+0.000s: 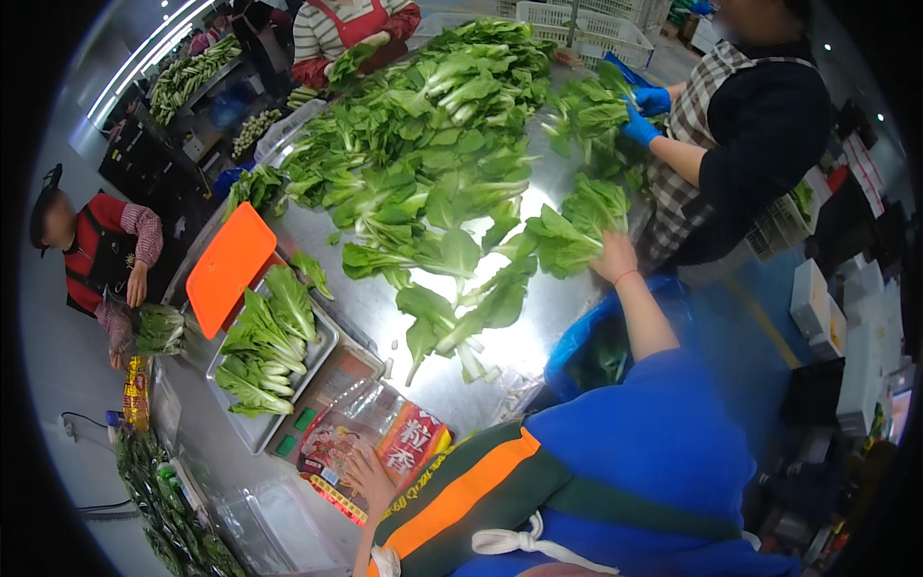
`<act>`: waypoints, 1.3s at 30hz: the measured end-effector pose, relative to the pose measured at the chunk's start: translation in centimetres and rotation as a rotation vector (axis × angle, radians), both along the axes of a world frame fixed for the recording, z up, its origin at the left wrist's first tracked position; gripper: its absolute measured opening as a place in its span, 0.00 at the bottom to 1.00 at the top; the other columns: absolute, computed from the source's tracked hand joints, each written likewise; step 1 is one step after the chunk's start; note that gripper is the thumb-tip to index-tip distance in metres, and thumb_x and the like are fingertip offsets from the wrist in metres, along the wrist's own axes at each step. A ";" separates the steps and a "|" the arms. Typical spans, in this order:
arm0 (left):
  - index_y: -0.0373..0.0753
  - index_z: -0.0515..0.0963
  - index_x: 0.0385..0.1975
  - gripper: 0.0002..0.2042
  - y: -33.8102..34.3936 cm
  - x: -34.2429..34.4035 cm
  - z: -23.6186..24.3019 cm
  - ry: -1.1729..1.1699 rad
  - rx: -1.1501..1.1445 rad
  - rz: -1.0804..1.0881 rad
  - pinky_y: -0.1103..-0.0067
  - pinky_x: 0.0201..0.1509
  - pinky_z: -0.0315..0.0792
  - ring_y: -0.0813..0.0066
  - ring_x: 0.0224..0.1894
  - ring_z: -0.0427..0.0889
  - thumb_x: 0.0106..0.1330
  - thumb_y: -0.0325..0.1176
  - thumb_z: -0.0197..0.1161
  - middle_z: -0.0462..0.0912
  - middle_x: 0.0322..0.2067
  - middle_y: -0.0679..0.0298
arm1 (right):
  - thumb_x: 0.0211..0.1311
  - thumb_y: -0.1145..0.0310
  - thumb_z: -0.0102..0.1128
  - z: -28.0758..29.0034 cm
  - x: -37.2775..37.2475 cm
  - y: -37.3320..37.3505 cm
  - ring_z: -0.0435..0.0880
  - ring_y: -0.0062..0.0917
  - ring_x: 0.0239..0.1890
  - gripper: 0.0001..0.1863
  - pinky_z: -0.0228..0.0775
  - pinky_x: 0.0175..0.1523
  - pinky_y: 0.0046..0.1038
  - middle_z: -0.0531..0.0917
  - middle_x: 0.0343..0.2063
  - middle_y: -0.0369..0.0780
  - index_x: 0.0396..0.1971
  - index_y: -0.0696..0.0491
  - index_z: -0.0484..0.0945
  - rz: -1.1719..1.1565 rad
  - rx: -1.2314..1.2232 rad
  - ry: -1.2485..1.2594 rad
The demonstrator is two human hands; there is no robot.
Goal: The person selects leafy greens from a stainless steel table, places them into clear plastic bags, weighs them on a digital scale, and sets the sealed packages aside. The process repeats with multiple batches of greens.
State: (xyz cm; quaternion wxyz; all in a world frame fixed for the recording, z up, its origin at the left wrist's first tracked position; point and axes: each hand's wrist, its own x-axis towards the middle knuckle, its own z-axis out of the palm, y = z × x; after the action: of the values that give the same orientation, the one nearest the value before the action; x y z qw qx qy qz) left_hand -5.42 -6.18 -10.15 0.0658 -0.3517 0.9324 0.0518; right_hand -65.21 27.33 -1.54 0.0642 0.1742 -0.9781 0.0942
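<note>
My right hand is closed round the stem end of a bunch of leafy greens, held over the right side of the steel table. My left hand lies with its fingers spread on a red and yellow printed plastic package at the near edge. Beside that package, a metal tray on a scale carries several heads of greens. An orange plastic board leans over the tray's far end. Loose greens lie between my hands and the big heap.
A co-worker in blue gloves handles greens at the right. Another in a red apron stands at the far side, and one in a dark cap at the left. A blue bag-lined bin stands under my right arm. White crates sit behind.
</note>
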 end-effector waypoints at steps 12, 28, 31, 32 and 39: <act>0.37 0.55 0.67 0.49 0.1 0.3 0.2 0.121 -0.174 -0.141 0.41 0.65 0.42 0.38 0.70 0.43 0.52 0.68 0.57 0.49 0.68 0.40 | 0.50 0.65 0.66 -0.7 2.3 -3.5 0.79 0.45 0.46 0.35 0.72 0.50 0.41 0.78 0.43 0.47 0.59 0.50 0.63 -0.054 0.049 -0.013; 0.36 0.51 0.69 0.44 2.2 -4.2 10.7 0.289 0.315 -0.025 0.53 0.71 0.38 0.43 0.72 0.40 0.57 0.52 0.63 0.46 0.69 0.43 | 0.66 0.62 0.56 5.5 9.7 -7.3 0.80 0.20 0.28 0.13 0.73 0.29 0.24 0.81 0.29 0.39 0.41 0.57 0.75 0.067 -1.421 -0.525; 0.34 0.49 0.68 0.46 2.7 -7.7 13.5 0.634 0.750 -0.029 0.62 0.72 0.48 0.46 0.71 0.50 0.56 0.48 0.67 0.50 0.68 0.43 | 0.68 0.61 0.54 7.3 17.4 -13.1 0.80 0.21 0.27 0.15 0.74 0.34 0.24 0.81 0.30 0.39 0.45 0.58 0.72 0.408 -1.231 -0.840; 0.33 0.46 0.69 0.47 2.8 -8.9 14.5 0.768 0.924 -0.004 0.64 0.71 0.50 0.49 0.70 0.52 0.56 0.46 0.68 0.51 0.68 0.44 | 0.68 0.61 0.54 7.6 20.6 -15.4 0.80 0.21 0.28 0.15 0.74 0.36 0.24 0.82 0.31 0.40 0.44 0.58 0.74 0.523 -1.136 -0.950; 0.37 0.65 0.58 0.27 -0.6 -8.3 17.4 1.601 1.212 0.419 0.73 0.57 0.71 0.68 0.55 0.74 0.58 0.25 0.64 0.72 0.54 0.60 | 0.59 0.60 0.61 9.6 36.8 -28.0 0.84 0.35 0.35 0.27 0.75 0.44 0.33 0.83 0.37 0.44 0.56 0.55 0.68 1.366 -0.471 -0.975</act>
State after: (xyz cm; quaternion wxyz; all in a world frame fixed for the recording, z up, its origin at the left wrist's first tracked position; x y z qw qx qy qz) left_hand -13.68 -6.77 7.27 -0.4195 -0.2773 0.4399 0.7440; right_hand -28.43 -0.65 8.06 -0.3980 0.6452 -0.5328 0.3760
